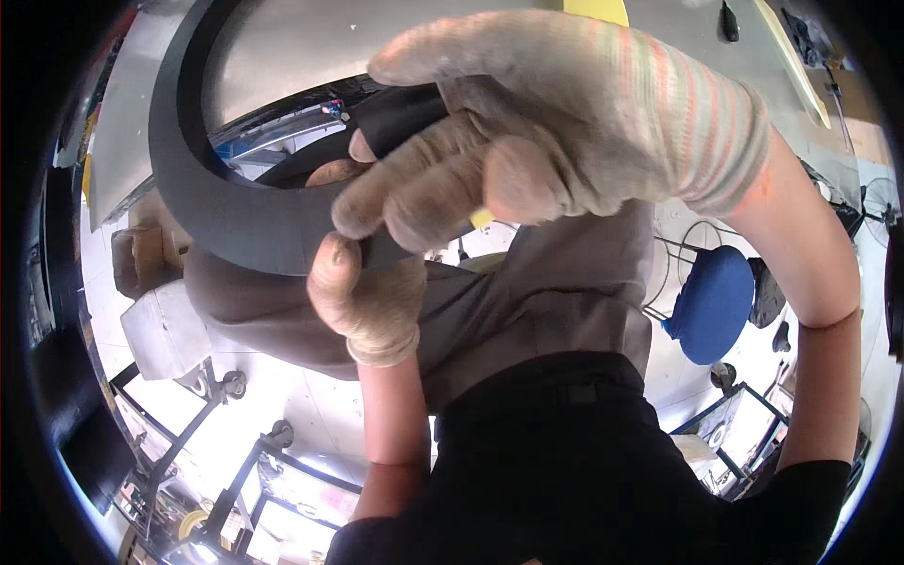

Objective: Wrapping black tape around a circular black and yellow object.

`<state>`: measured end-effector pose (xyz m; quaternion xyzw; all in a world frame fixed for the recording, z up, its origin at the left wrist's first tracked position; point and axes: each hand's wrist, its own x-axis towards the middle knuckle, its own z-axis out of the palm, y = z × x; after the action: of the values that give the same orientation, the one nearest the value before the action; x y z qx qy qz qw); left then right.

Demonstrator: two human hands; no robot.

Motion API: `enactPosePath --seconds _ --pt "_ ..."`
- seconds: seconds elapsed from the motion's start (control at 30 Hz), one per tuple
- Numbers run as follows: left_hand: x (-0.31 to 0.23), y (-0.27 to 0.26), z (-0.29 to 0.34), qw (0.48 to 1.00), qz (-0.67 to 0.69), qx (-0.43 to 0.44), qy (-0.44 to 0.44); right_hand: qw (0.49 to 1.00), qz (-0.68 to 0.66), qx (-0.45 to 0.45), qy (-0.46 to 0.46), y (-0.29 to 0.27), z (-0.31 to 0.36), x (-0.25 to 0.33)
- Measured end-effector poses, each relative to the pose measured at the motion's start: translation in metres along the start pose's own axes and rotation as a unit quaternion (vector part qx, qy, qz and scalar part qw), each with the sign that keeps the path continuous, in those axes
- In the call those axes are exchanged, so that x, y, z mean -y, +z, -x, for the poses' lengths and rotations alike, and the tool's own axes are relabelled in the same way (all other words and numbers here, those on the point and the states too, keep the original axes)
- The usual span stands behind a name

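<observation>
A large dark grey ring [235, 221] with a thick, flat rim stands tilted at the left, above my lap. My gloved left hand [372, 297] grips its lower right part, thumb on the near face and fingertips showing through behind it. My right hand [556, 132], in a soiled pale glove with a striped cuff, is over the ring's right end. Its fingers are bent inward, and its upper digit stretches left, away from the others. A small yellow bit [482, 217] shows just below those bent fingers; whether it is held cannot be made out.
A grey metal tabletop [301, 47] lies beyond the ring, with a yellow piece [596, 9] and a small black object [729, 21] on it. To my right stands a blue round stool [713, 303]. Wheeled frames [240, 471] and a pale block [165, 330] are at the left.
</observation>
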<state>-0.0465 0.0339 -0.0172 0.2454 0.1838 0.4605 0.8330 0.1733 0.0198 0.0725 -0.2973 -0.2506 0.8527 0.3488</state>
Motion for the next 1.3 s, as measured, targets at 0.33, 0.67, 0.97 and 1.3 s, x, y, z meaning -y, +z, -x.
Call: enactPosePath --seconds 0.33,0.67,0.97,1.3 --pt "0.022 0.017 -0.009 0.997 0.031 0.037 0.066 0.964 0.027 -0.258 0.068 0.098 0.068 -0.074" --pt "0.008 0.019 -0.005 0.995 -0.094 -0.016 0.035 0.791 0.369 -0.290 -0.393 -0.078 -0.021 -0.106" --pt "0.017 0.028 0.003 0.990 0.130 -0.029 -0.049 0.930 0.177 -0.233 -0.222 -0.076 0.060 -0.111" --pt "0.045 0.034 0.003 0.999 0.026 -0.005 -0.043 0.941 0.128 -0.299 -0.092 0.047 0.038 -0.024"
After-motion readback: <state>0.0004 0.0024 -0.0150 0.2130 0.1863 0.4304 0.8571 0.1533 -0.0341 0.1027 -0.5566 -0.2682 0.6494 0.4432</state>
